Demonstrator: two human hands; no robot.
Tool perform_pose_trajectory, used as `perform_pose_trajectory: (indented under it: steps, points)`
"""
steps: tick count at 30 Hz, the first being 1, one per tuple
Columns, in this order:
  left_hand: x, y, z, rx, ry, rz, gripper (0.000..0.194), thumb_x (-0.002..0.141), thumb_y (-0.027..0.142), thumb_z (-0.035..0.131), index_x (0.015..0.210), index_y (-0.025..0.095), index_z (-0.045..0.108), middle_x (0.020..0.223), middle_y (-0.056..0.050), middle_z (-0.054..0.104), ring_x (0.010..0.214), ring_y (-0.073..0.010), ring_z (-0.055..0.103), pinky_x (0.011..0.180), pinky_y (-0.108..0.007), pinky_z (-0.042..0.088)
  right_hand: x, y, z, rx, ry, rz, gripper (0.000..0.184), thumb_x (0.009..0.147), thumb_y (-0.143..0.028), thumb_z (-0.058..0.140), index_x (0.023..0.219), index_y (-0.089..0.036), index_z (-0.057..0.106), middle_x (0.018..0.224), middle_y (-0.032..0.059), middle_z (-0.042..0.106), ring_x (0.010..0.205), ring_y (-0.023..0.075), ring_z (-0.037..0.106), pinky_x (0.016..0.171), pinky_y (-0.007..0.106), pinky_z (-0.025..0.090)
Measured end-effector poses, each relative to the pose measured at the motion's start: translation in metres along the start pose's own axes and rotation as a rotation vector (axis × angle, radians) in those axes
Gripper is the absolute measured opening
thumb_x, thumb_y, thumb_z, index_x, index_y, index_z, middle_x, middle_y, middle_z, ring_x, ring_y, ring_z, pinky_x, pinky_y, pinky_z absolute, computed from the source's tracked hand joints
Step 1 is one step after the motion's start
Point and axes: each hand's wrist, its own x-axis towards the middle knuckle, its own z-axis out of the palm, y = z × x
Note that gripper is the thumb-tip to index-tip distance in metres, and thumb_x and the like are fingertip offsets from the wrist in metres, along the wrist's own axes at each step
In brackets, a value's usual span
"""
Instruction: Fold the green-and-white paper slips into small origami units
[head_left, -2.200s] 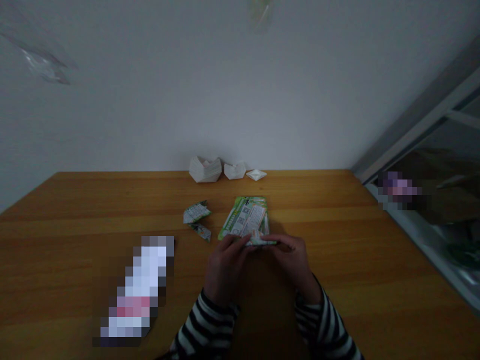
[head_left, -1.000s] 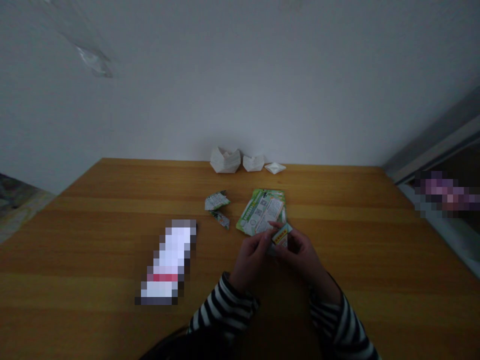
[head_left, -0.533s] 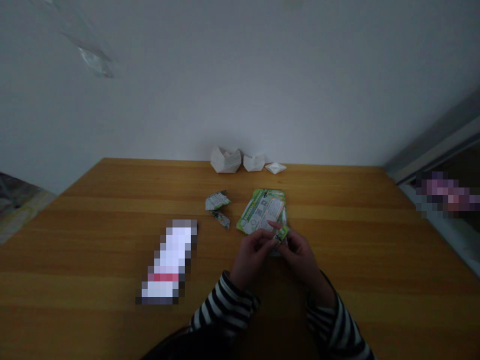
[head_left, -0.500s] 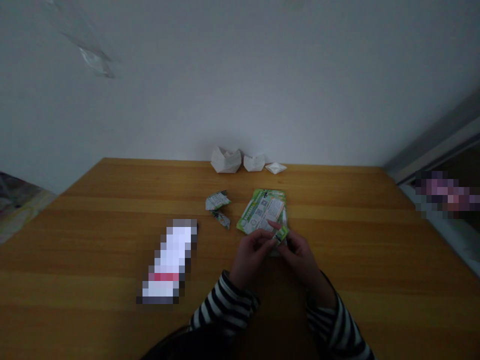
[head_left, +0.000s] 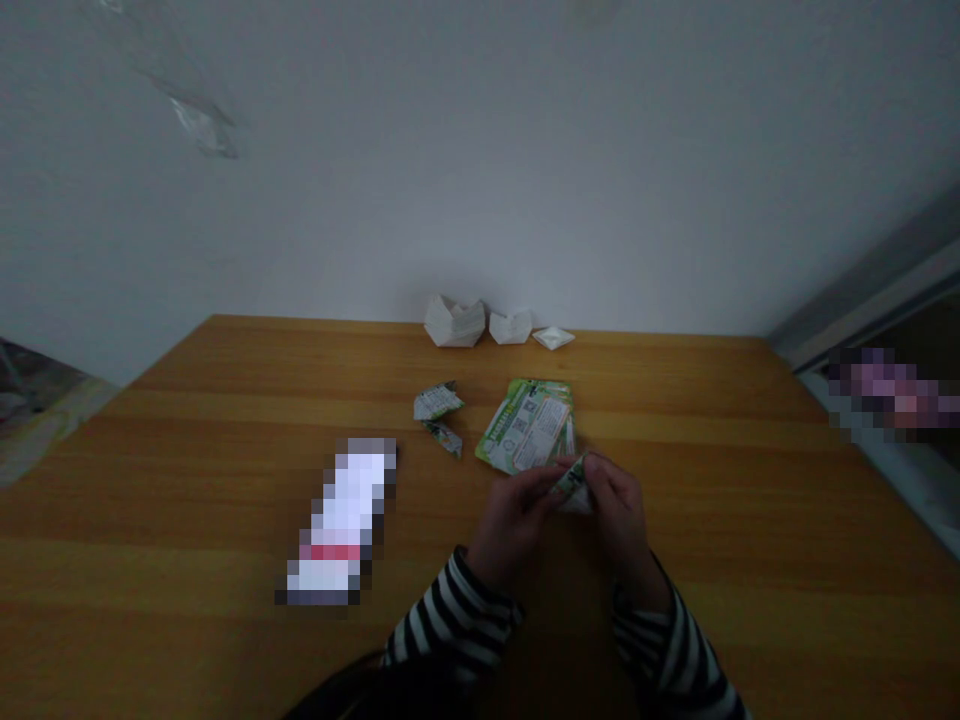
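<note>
A small folded piece of green-and-white printed paper (head_left: 574, 488) is held between my two hands over the near edge of the flyers. My left hand (head_left: 514, 515) pinches its left side, fingers closed. On the other side, my right hand (head_left: 619, 510) grips its top right corner between thumb and fingers. Just beyond lies a stack of green printed flyers (head_left: 529, 428), flat on the table, its near edge partly hidden by my fingers. To the left of the stack sits a folded printed paper shape (head_left: 438, 402), with a narrow pointed part toward me.
Along the wall stand a large white folded paper boat (head_left: 455, 322), a smaller one (head_left: 511, 327) and a flat diamond-shaped paper piece (head_left: 554, 337). A pixelated phone-like object (head_left: 337, 520) lies left on the wooden table (head_left: 187, 450). A framed opening (head_left: 900, 300) borders the right side.
The view has shifted, so things sit differently in it. The paper has come off the flyers' near edge, been turned over in my fingers, and my right hand has moved up to its top corner.
</note>
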Motion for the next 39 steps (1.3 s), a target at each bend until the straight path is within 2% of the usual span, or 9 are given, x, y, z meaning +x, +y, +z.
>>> perform_pose_trajectory:
  steps: [3,6,11,19,22,27,30,33,39]
  points:
    - [0.001,-0.002,-0.004,0.096,0.167,0.035,0.025,0.084,0.019,0.057,0.108,0.016,0.067,0.11,-0.009,0.071,0.104,-0.0218,0.066,0.095,-0.036,0.049,0.0,0.002,0.003,-0.086,0.037,-0.045,0.03,0.088,-0.035,0.056,0.112,-0.022,0.068,0.091,0.0056,0.064,0.084,0.019,0.06,0.077,0.031,0.049]
    - [0.002,-0.003,-0.008,0.205,0.297,0.062,0.025,0.086,0.024,0.056,0.107,0.016,0.067,0.107,-0.008,0.072,0.1,-0.0218,0.067,0.093,-0.036,0.05,-0.001,0.005,0.008,-0.189,0.08,-0.094,0.037,0.08,-0.028,0.066,0.116,-0.022,0.065,0.082,0.0025,0.058,0.073,0.0156,0.056,0.068,0.027,0.049]
    - [0.002,0.001,-0.01,0.214,0.197,0.087,0.026,0.09,0.027,0.05,0.103,0.015,0.069,0.102,-0.008,0.074,0.093,-0.0203,0.068,0.087,-0.033,0.052,-0.002,0.008,0.01,-0.208,0.092,-0.099,0.023,0.079,-0.024,0.066,0.101,-0.02,0.072,0.08,0.0035,0.062,0.069,0.0161,0.058,0.064,0.028,0.05]
    - [0.003,0.005,-0.011,0.196,0.134,0.09,0.028,0.087,0.023,0.051,0.11,0.015,0.065,0.111,-0.01,0.071,0.104,-0.0215,0.066,0.095,-0.035,0.049,0.001,0.009,0.004,-0.157,0.0,-0.069,0.024,0.083,-0.023,0.063,0.104,-0.022,0.072,0.088,0.0049,0.064,0.081,0.0181,0.061,0.07,0.029,0.051]
    - [0.002,0.005,-0.009,0.14,0.085,0.057,0.033,0.085,0.017,0.052,0.118,0.014,0.057,0.114,-0.012,0.069,0.102,-0.0209,0.067,0.089,-0.033,0.053,0.002,0.01,0.003,-0.175,-0.074,-0.106,0.029,0.086,-0.022,0.058,0.114,-0.024,0.068,0.094,0.0051,0.062,0.089,0.0182,0.06,0.077,0.03,0.051]
    - [-0.003,-0.002,-0.01,0.383,0.204,0.025,0.035,0.083,0.01,0.051,0.117,0.019,0.053,0.104,-0.009,0.073,0.091,-0.0199,0.071,0.078,-0.032,0.057,-0.004,0.005,0.011,-0.31,-0.166,-0.184,0.044,0.083,-0.027,0.062,0.127,-0.024,0.058,0.096,0.0059,0.061,0.089,0.019,0.06,0.078,0.03,0.052]
    - [-0.006,-0.006,-0.011,0.575,0.258,0.184,0.032,0.086,0.009,0.047,0.114,0.021,0.058,0.113,-0.009,0.07,0.103,-0.0202,0.067,0.088,-0.035,0.054,-0.01,0.005,0.017,-0.451,-0.081,-0.212,0.04,0.086,-0.023,0.056,0.126,-0.025,0.059,0.096,0.0072,0.064,0.088,0.0199,0.062,0.08,0.031,0.052]
    - [-0.007,-0.007,-0.01,0.605,0.234,0.351,0.031,0.087,0.009,0.044,0.111,0.021,0.06,0.127,-0.01,0.062,0.116,-0.0195,0.06,0.096,-0.034,0.05,-0.015,0.008,0.021,-0.524,-0.033,-0.232,0.044,0.088,-0.016,0.046,0.131,-0.025,0.054,0.105,0.0083,0.068,0.092,0.0204,0.065,0.083,0.033,0.053]
    - [-0.007,0.003,-0.007,0.392,0.312,0.115,0.036,0.085,0.015,0.053,0.121,0.019,0.052,0.112,-0.01,0.07,0.1,-0.0219,0.068,0.084,-0.034,0.054,-0.02,0.004,0.026,-0.367,-0.061,-0.378,0.039,0.087,-0.011,0.048,0.119,-0.025,0.064,0.1,0.0061,0.072,0.087,0.0173,0.069,0.075,0.028,0.055]
